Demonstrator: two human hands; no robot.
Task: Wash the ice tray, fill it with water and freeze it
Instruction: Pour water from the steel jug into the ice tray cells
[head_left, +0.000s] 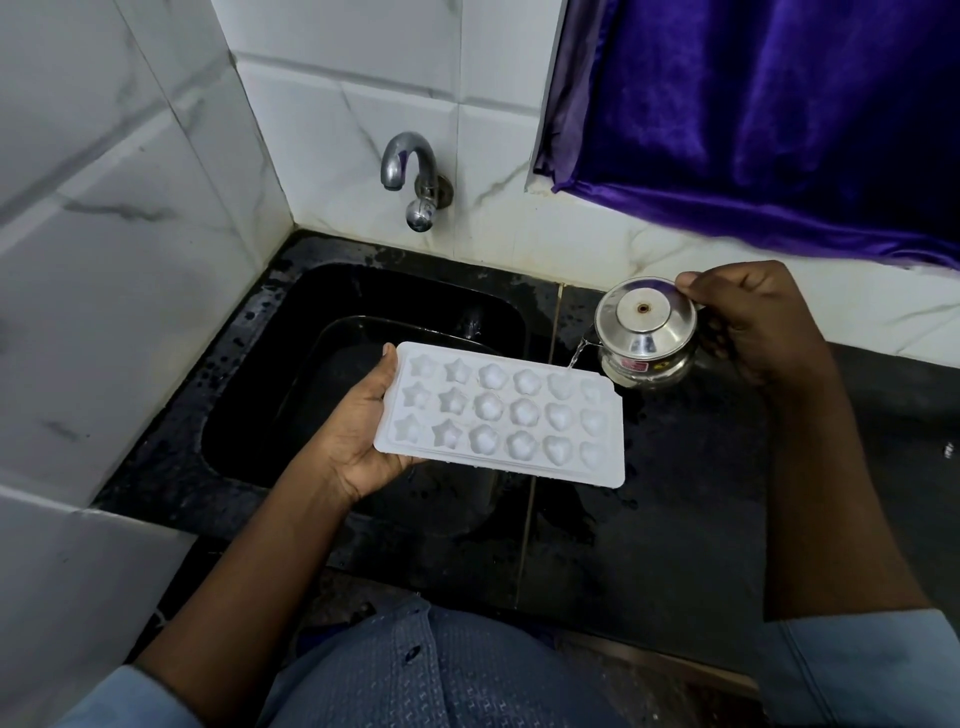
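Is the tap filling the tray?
No, the water streams into the tray from the steel pot in the right hand.

Lying hidden beneath the ice tray: the fingers of the left hand, only thumb and palm showing. Covering the right side of the steel pot: the right hand, concealing the grip itself. Showing too small for reading: the red label on the pot. Blocking the sink's near-right part: the tray. Running off the far and right edges: the purple curtain. Getting cut by the near edge: the left sleeve, right sleeve and shirt.
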